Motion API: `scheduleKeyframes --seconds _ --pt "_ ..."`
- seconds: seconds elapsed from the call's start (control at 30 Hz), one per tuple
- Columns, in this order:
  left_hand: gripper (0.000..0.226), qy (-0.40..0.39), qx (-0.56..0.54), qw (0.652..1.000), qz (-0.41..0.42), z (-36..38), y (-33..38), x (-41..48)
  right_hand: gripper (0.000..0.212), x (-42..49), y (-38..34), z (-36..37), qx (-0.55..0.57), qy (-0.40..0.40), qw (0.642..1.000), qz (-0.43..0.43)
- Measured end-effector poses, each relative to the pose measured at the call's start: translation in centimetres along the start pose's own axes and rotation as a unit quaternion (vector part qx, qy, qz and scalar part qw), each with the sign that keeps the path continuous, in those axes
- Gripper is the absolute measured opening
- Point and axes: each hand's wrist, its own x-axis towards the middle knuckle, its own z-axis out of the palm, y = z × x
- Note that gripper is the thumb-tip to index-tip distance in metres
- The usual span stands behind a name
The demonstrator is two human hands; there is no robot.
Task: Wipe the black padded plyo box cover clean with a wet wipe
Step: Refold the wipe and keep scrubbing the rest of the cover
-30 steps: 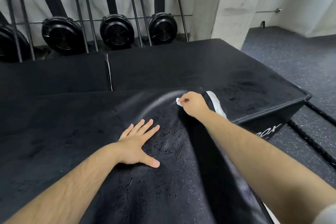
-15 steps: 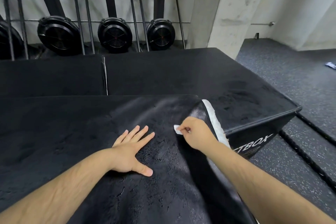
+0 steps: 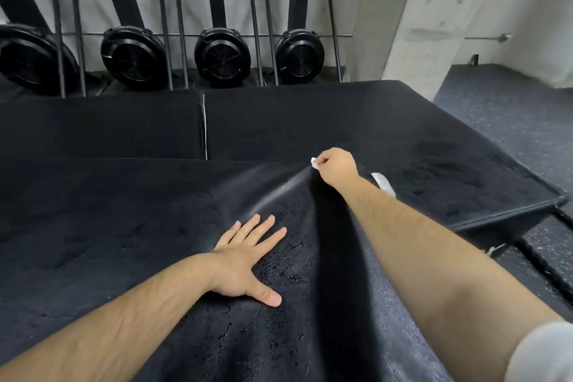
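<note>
The black padded plyo box cover [image 3: 130, 226] fills the lower half of the view, its surface cracked and worn near me. My left hand [image 3: 248, 260] lies flat on it, fingers straight and spread. My right hand [image 3: 336, 166] reaches to the cover's far right corner and grips a small white wet wipe [image 3: 314, 162], most of it hidden in my fist. A pale wet streak [image 3: 273, 192] runs from that corner back toward my left hand. White foam padding [image 3: 383, 183] peeks out at the corner seam.
Two more black padded boxes [image 3: 341, 121] stand behind, one lower at the right. Several black fan machines [image 3: 221, 56] on stands line the wall. A concrete pillar [image 3: 434, 15] stands at the back right, with speckled rubber floor [image 3: 511, 121] beyond.
My right hand slid the wipe toward me half a second ago, then pushed it out again to the far corner. My left hand has stayed flat in the same spot.
</note>
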Motion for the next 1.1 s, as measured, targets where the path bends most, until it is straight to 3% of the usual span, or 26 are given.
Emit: scheduleKeyframes --seconds 0.23,0.4,0.63,0.77,1.1 --pt "0.121 0.005 0.019 1.000 -0.010 -0.4 0.4 -0.3 0.012 -6.3 -0.4 1.4 0.028 -0.030 0.996 -0.074" --pt "0.121 0.011 0.021 1.000 -0.005 -0.2 0.4 -0.3 0.018 -11.2 0.6 1.8 -0.006 -0.038 0.989 -0.145" --pt "0.122 0.019 0.009 1.000 -0.008 0.4 0.1 0.1 0.023 -3.0 -1.5 3.1 0.043 0.020 0.996 -0.076" --pt "0.121 0.024 0.002 1.000 -0.008 0.3 0.0 0.2 0.017 0.4 -4.2 3.8 0.043 0.003 0.998 -0.039" --pt "0.122 0.032 0.004 0.999 -0.013 0.3 0.2 -0.1 0.014 -10.6 -1.7 3.8 0.073 -0.076 0.987 -0.121"
